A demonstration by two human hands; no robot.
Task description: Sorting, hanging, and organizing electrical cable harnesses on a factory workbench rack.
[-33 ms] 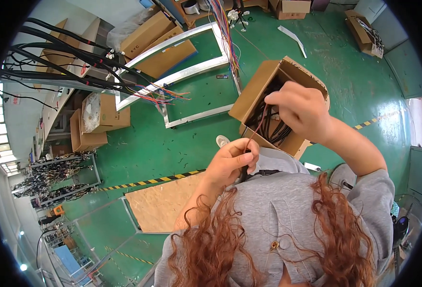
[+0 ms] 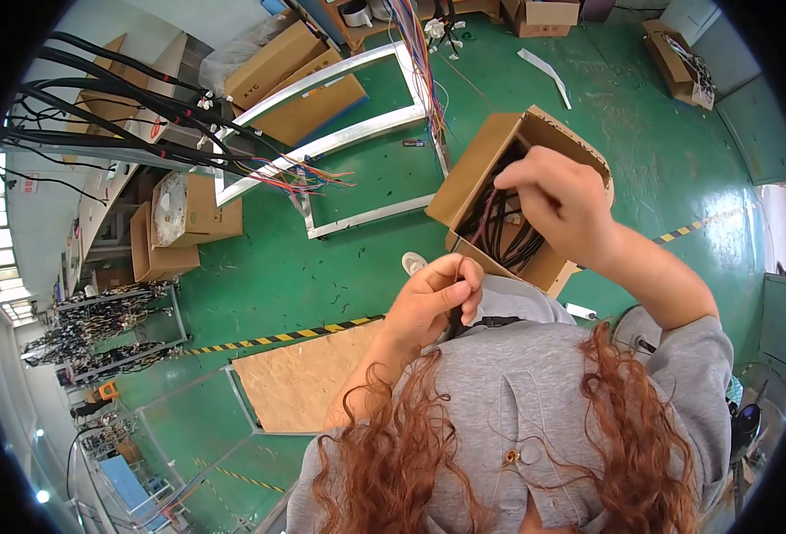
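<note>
My left hand is closed, thumb against bent fingers, around a black cable in front of my waist. Farther out and to the right, my right hand pinches the end of a thin reddish wire. The wire slants from those fingertips down toward my left hand; its lower end is hard to make out. Below and beyond my right hand stands an open cardboard box with a bundle of black cables inside. My right hand covers part of the box's opening.
A white metal frame stands ahead on the green floor, with colored wires hanging at its corner. Thick black harnesses reach in from the left. Nearby are cardboard boxes, a wooden board and a fan.
My right hand has shifted very slightly, still pinching the wire. The wire's lower part near my left hand shows less clearly now. My left hand has hardly moved.
</note>
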